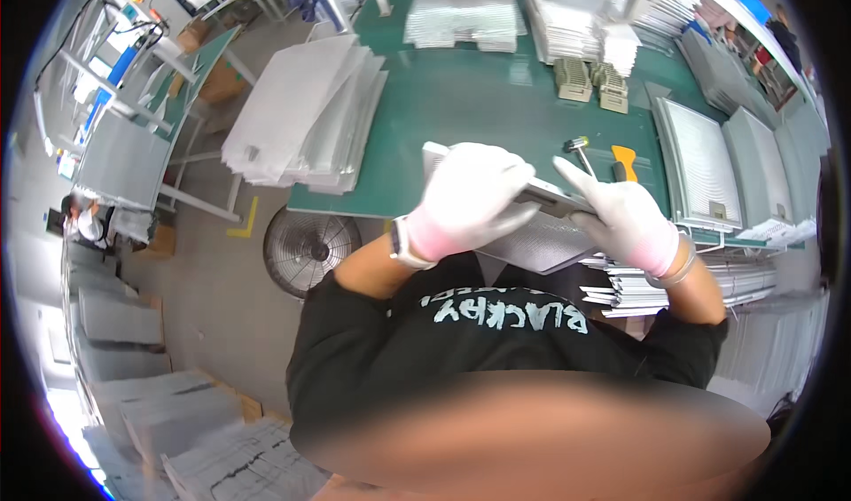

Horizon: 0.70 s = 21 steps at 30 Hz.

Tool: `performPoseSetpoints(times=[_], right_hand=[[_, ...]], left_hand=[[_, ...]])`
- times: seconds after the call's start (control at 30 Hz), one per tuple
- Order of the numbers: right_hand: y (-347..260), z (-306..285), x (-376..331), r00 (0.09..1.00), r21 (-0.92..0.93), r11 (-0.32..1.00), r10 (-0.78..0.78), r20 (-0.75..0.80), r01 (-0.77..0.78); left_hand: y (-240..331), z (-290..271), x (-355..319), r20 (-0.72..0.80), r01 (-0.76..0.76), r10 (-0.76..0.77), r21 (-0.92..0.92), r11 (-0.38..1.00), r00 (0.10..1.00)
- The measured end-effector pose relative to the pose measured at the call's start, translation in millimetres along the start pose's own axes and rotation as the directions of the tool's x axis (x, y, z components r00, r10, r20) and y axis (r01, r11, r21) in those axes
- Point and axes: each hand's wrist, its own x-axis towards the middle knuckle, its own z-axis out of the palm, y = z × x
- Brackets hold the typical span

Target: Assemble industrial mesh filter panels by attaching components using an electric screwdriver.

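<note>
Both of my hands wear white gloves. Between them a grey framed panel (539, 242) with a fine mesh-like face is tilted up at the near edge of the green table, close to my body. My left hand (474, 201) is closed over the panel's upper edge, its fingers curled round the frame. At the other end of that edge, my right hand (628, 217) grips the frame, with one finger stretched upward. Just beyond the right hand lie a small hammer (578, 144) and an orange scraper-like tool (624, 160).
White sheets (297, 111) are stacked at the table's left, overhanging its edge. Beige small parts (573, 79) and panel stacks (465, 11) stand at the back. Framed panels (698, 160) lean at the right. A floor fan (312, 251) sits below left. Metal strips (638, 290) lie under the table.
</note>
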Motion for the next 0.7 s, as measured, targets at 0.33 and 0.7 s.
performPoseSetpoints(times=[0.33, 0.7], right_hand=[[208.3, 102.0, -181.1, 0.197, 0.795, 0.606, 0.776, -0.599, 0.031], [349.1, 139.2, -207.1, 0.064, 0.403, 0.267, 0.891, -0.45, -0.876]], left_hand=[[-187.1, -152.4, -192.9, 0.027, 0.477, -0.748, 0.755, 0.45, 0.663], [-180.1, -186.7, -110.2, -0.258, 0.308, -0.175, 0.693, 0.651, 0.95]])
